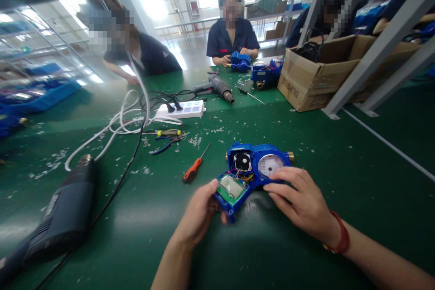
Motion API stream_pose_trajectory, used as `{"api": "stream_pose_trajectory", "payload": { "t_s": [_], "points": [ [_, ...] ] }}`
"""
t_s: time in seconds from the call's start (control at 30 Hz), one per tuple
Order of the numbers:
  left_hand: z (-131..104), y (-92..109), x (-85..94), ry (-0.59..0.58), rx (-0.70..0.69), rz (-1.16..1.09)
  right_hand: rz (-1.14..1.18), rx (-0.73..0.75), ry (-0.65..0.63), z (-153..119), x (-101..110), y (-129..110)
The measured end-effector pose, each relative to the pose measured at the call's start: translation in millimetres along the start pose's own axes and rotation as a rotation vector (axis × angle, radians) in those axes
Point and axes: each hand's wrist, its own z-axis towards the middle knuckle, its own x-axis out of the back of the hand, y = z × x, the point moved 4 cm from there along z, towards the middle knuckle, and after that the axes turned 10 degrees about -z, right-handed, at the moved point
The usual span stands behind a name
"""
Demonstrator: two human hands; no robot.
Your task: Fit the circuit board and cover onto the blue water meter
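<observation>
Green work table [340, 163]: fills the view, littered with pale scraps; shelving and bright windows behind, three seated co-workers at 10, 12 and 1 o'clock.

Cardboard box [316, 77]: at 1 o'clock, open, black cables inside, set against a grey rack leg.

Heat gun [61, 213]: at 8 o'clock, lying on its side, cord trailing toward the white power strip [183, 108] at 11 o'clock. A second dark power tool [217, 86] lies beyond it.

Blue water meter [260, 165]: centre, just toward 6 o'clock, flat on the table, dial up, cover off and coloured wires exposed; probably laid so for access to the inside.

Right hand [299, 199]: fingers spread on the meter's dial side, pressing it down, seemingly to steady it.

Left hand [200, 213]: closed around the detached display module [233, 190], tilted up, still wired to the body.

Orange screwdriver [194, 167]: at 9 o'clock of the meter, near, untouched. Blue pliers [166, 142] further off.
</observation>
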Motion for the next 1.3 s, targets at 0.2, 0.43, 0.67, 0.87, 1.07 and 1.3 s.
{"api": "stream_pose_trajectory", "payload": {
  "t_s": [0.2, 0.43, 0.67, 0.87, 1.07, 1.3],
  "points": [
    [-33, -48, -25.5, 0.112, 0.021, -0.011, 0.596, -0.442, -0.409, -56, -8, -10],
    [-53, -91, -49.9, 0.338, -0.132, 0.477, 1.009, -0.775, -0.441, -84, -30, -31],
    [-48, -103, -74.2, 0.322, -0.629, 1.283, 1.234, -0.95, -0.324, -85, -35, -30],
    [-65, -80, -73.7, 0.364, -0.876, 1.365, 1.236, -1.068, -0.347, -83, -40, -22],
    [-60, 21, -13.0, 0.496, -0.617, 1.277, 0.875, -0.858, -0.476, -108, -55, -11],
    [19, 80, -60.2, -0.113, -0.691, 1.311, 0.347, -0.658, -0.461, -92, -34, -11]
  ]
}}
